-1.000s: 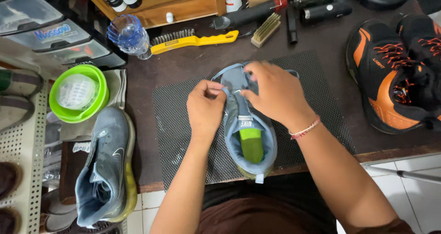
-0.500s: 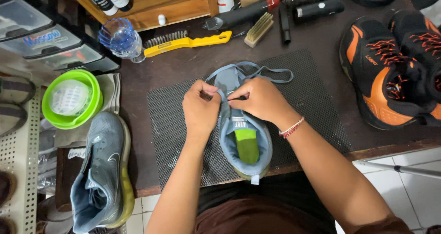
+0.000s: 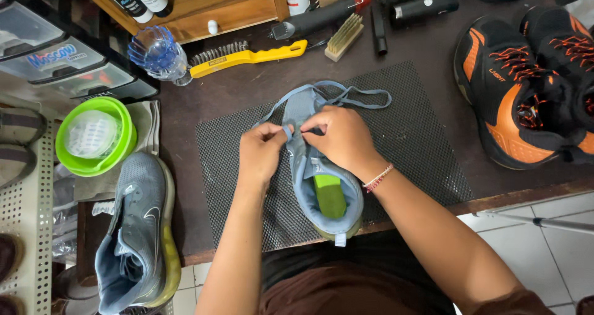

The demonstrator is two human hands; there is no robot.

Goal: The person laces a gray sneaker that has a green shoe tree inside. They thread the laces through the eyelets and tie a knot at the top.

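Dark mesh mat [image 3: 421, 142]: left hand [image 3: 260, 157], right hand [image 3: 340, 138] both pinching grey shoe's [image 3: 322, 191] lace [image 3: 346, 95].

Both forearms are bare from the elbows down to the hands, the left hand [image 3: 260, 157] wears nothing, the right hand [image 3: 343, 138] has a thin braided wristband of pink and white thread [image 3: 377, 177] at the wrist, and a dark reddish-brown fabric garment [image 3: 346, 293] covers the lap and the right upper arm.
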